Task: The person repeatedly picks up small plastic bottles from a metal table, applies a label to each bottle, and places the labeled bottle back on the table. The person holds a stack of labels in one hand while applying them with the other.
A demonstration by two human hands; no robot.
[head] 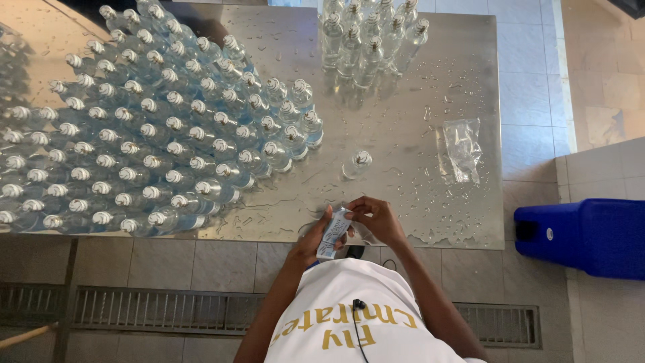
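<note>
My left hand (313,240) and my right hand (377,218) both hold a small stack of white-and-blue labels (334,233) over the near edge of the wet steel table (403,134). The right hand's fingers pinch the stack's top end, while the left hand grips its lower part. A single capped clear bottle (356,163) stands alone on the table just beyond my hands.
Several rows of capped clear bottles (141,134) cover the table's left half. Another bottle cluster (368,37) stands at the far middle. A crumpled clear plastic bag (462,148) lies at the right. A blue crate (583,235) sits on the tiled floor at right.
</note>
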